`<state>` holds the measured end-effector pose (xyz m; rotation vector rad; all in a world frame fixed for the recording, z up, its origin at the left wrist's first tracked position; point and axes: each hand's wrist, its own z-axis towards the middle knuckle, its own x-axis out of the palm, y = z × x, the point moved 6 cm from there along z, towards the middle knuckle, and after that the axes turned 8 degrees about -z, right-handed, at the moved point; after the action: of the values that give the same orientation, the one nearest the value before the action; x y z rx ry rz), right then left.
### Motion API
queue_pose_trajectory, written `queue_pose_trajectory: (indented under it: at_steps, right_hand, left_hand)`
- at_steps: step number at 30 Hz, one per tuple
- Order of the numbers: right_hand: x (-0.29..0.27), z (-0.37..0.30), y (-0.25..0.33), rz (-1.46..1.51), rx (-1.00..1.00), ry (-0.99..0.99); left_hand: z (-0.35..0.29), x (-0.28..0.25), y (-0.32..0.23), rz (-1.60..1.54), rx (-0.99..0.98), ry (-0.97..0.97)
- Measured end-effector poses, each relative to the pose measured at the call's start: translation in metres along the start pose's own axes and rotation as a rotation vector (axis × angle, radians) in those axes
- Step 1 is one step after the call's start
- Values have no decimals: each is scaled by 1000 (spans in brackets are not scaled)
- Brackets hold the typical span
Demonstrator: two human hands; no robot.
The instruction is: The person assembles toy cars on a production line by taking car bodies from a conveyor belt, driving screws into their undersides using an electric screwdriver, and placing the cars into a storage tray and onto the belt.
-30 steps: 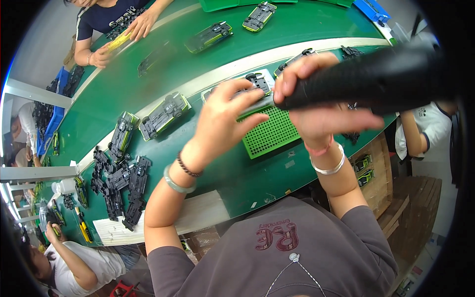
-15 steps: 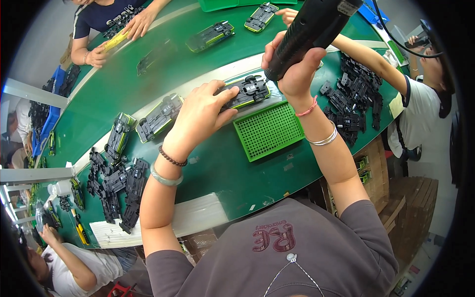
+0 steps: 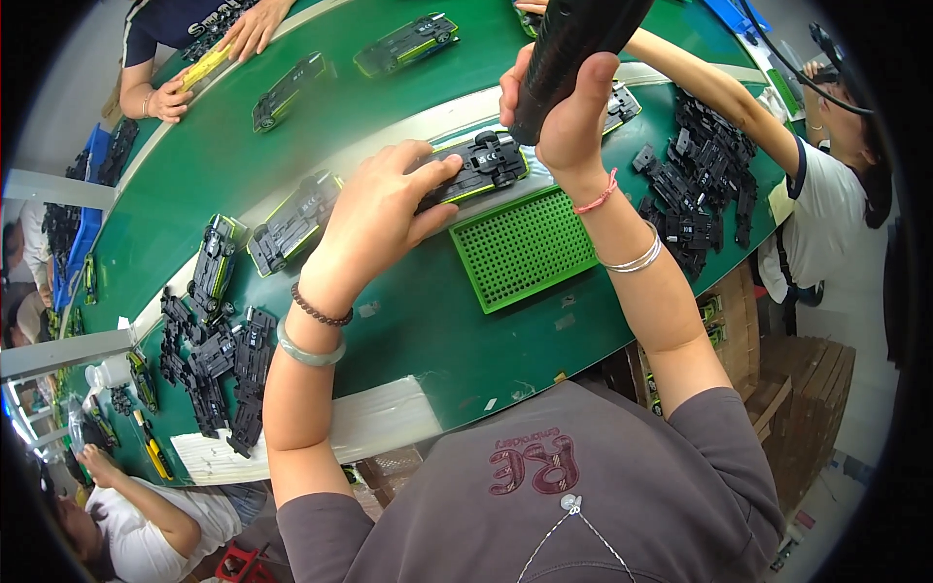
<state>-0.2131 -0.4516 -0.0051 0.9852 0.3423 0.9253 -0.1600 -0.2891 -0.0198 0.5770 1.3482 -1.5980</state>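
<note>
An upside-down toy car [image 3: 491,160] with a black underside and lime-green edge lies in front of me. My left hand [image 3: 379,194] is closed on its left end, thumb and fingers pressing it against the table. My right hand [image 3: 573,121] wraps round a thick black electric screwdriver [image 3: 578,53], held upright over the car's right end. Its tip is hidden, so contact with the car cannot be told. Just below the car sits a green perforated tray [image 3: 471,277]. Left of my left hand lie two more overturned cars, the nearer one [image 3: 296,222] and another [image 3: 216,264].
Black chassis parts are heaped at left [image 3: 243,364] and right [image 3: 695,185] on the green table [image 3: 505,364]. More cars [image 3: 408,44] lie farther off. Co-workers sit around; one's arm [image 3: 709,83] reaches in behind my right hand. A black cable [image 3: 777,58] hangs at upper right.
The whole view has shifted slightly. A co-worker's hand at the top now touches a car there, and another car shows behind my right hand. My own hands keep their holds.
</note>
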Motion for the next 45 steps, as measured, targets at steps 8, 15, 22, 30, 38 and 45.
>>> queue_pose_trajectory:
  at_steps: [8, 15, 22, 30, 38, 45]
  right_hand:
    - [0, -2, 2, -26, 5, 25]
    - [-12, -13, 45, 96, -21, -16]
    - [-28, -113, 57, 265, 50, 53]
    - [-25, -122, 48, 290, -17, 40]
    - [-25, -126, 41, 232, 16, -4]
    - [-19, -130, 41, 14, 94, -52]
  left_hand:
    - [1, 2, -2, -5, 27, -26]
    - [1, 2, 0, -46, 76, -77]
    - [-2, 5, 3, -51, 51, -78]
    - [-4, 4, 2, -46, 58, -98]
    - [-4, 4, 2, -27, 27, -27]
    - [-4, 4, 2, -18, 22, -28]
